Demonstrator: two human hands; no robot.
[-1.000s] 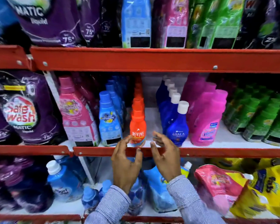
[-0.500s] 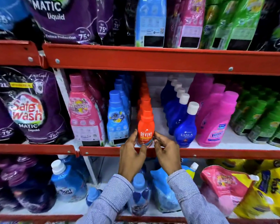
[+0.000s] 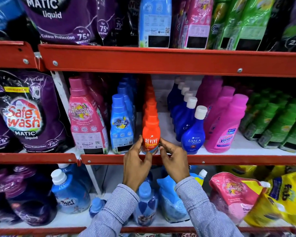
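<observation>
An orange Revive bottle (image 3: 151,134) stands upright at the front of a row of like bottles on the middle shelf (image 3: 229,159). My left hand (image 3: 136,165) holds its lower left side with thumb and fingers curled against it. My right hand (image 3: 174,160) holds the lower right side the same way. The bottle's base is partly hidden behind my fingers and the red shelf lip.
Blue freshness bottles (image 3: 121,127) stand just left of the orange row, blue Ujala bottles (image 3: 193,134) just right, then pink Vanish bottles (image 3: 224,127) and green bottles (image 3: 273,124). Purple Safe Wash pouches (image 3: 22,113) hang left. Pouches and Surf bottles (image 3: 68,194) fill the lower shelf.
Both hands have closed in from the shelf lip onto the sides of the front orange bottle. The view has shifted closer and slightly left to right.
</observation>
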